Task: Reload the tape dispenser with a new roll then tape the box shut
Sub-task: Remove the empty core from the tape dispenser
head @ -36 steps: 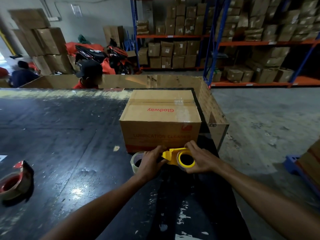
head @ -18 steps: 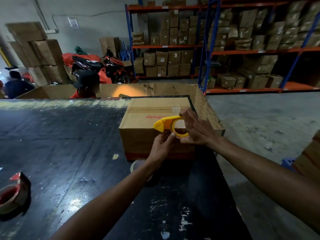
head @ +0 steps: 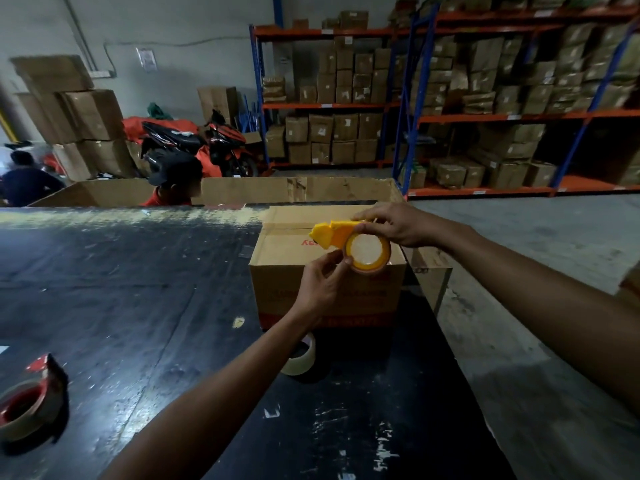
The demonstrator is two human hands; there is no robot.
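A yellow tape dispenser (head: 337,233) with a roll on its hub is held up in front of the cardboard box (head: 287,251). My right hand (head: 394,225) grips the dispenser from above and behind. My left hand (head: 323,278) pinches at the lower left edge of the roll, thumb and fingers on the rim. The box stands closed on the black table (head: 138,306), red print on its top. A clear tape roll (head: 301,355) lies on the table below my left forearm, partly hidden by it.
A red tape dispenser (head: 27,403) lies at the table's near left. A large open carton (head: 242,190) stands behind the table, with a person in a dark cap beside it. Blue-and-orange shelving full of boxes, a motorbike and stacked cartons fill the back. Concrete floor lies to the right.
Both hands have lifted the yellow dispenser from the table in front of the box to above the box's top edge. The clear roll stays on the table.
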